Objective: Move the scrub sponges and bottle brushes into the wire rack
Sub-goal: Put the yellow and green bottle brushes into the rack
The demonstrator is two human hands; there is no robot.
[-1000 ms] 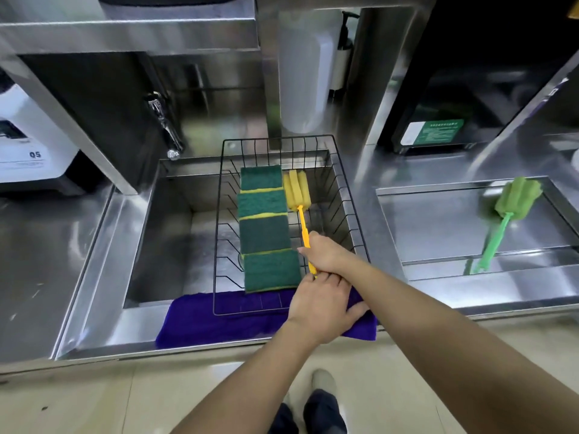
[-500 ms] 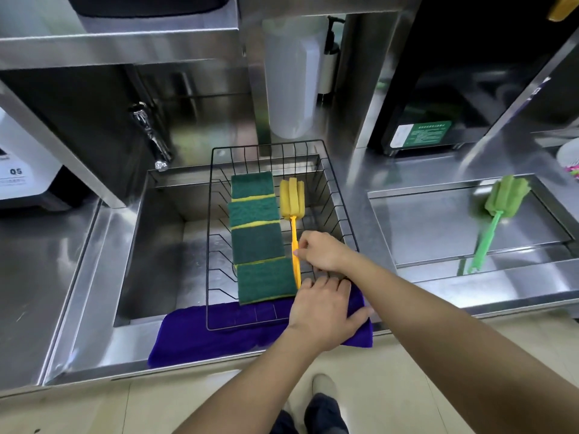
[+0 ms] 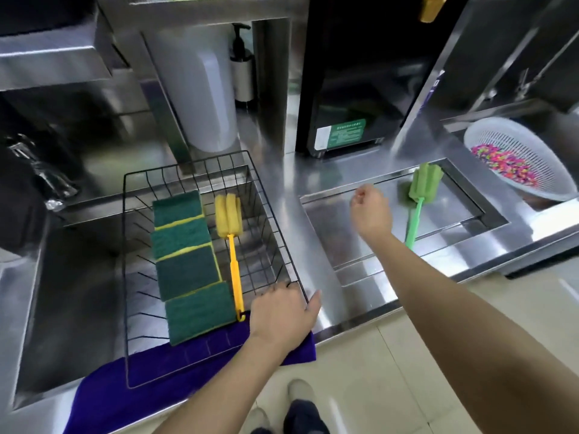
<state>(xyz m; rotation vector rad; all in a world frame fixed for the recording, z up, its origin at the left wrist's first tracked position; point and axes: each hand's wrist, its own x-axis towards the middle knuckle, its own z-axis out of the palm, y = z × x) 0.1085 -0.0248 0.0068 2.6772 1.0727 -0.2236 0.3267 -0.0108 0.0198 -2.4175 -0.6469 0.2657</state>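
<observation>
A black wire rack (image 3: 131,277) sits over the left sink. Inside it lie several green scrub sponges (image 3: 188,267) in an overlapping row, with a yellow bottle brush (image 3: 233,255) beside them on the right. My left hand (image 3: 282,314) rests on the rack's near right corner, fingers over the wire. A green bottle brush (image 3: 418,202) lies in the shallow steel recess on the right. My right hand (image 3: 371,211) hovers just left of that brush with loosely curled fingers, holding nothing.
A purple cloth (image 3: 150,380) lies under the rack's front edge. A white colander (image 3: 520,158) with coloured bits stands at far right. A faucet (image 3: 40,173) is at the left; a white container (image 3: 200,89) and a pump bottle (image 3: 242,67) stand behind the rack.
My right hand has let go of the yellow brush, which now lies in the rack, and moved right toward the green brush. My left hand stays on the rack's corner. The view shifted right.
</observation>
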